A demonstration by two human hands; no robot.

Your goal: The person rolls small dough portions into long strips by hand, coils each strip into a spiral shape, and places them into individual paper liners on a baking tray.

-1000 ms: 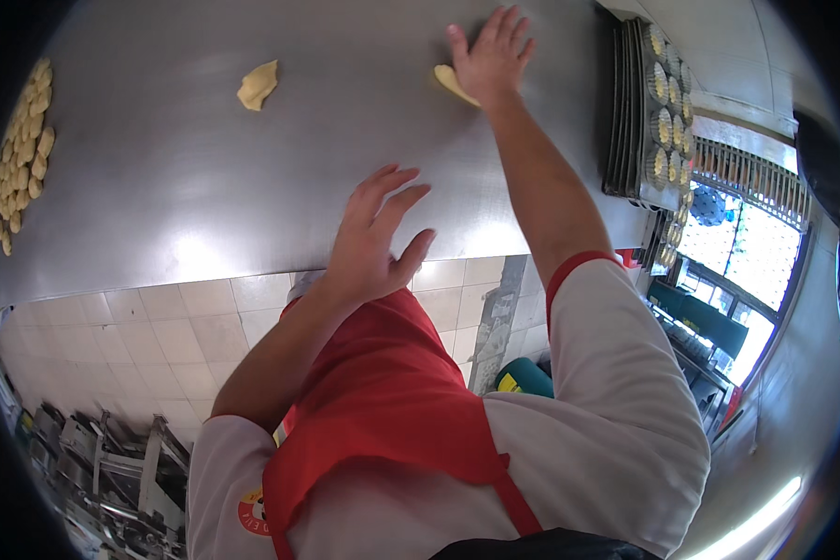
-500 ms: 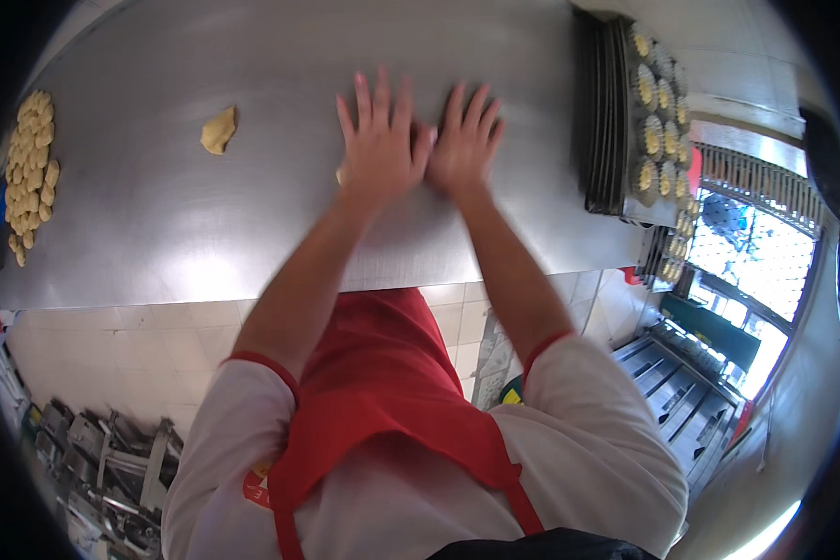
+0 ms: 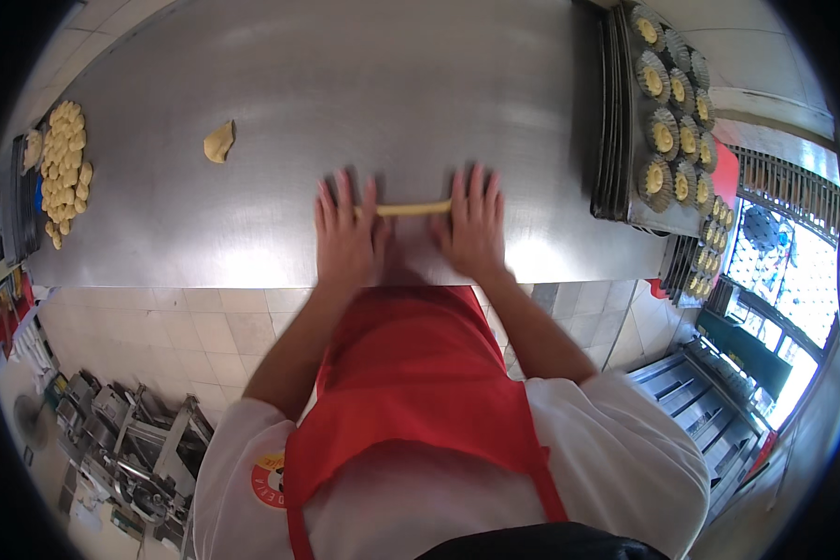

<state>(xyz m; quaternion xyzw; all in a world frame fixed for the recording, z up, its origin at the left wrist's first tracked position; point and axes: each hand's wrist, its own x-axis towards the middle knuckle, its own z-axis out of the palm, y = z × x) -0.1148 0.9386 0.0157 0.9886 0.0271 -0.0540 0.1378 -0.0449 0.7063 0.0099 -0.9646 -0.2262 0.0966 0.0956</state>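
A thin rope of dough (image 3: 414, 209) lies crosswise on the metal worktop (image 3: 345, 103), close to its front edge. Over the rope's left end rests my left hand (image 3: 347, 233), palm down with its fingers stretched out. My right hand (image 3: 474, 224) lies flat over the right end, fingers pointing away from me. The two hands are apart, so the middle of the rope shows between them; both ends are hidden under the palms. To the left of my hands, a small flat piece of dough (image 3: 218, 142) sits alone on the metal.
Many small dough pieces (image 3: 63, 168) are heaped at the worktop's left end. At the right stands a stack of trays (image 3: 616, 121), its top one holding fluted metal cups (image 3: 663, 135) with yellow filling. Metal equipment (image 3: 140, 457) stands on the floor at lower left.
Both hands have slid toward me and moved apart from each other. A dough rope now shows between them, where earlier the hands nearly covered the dough.
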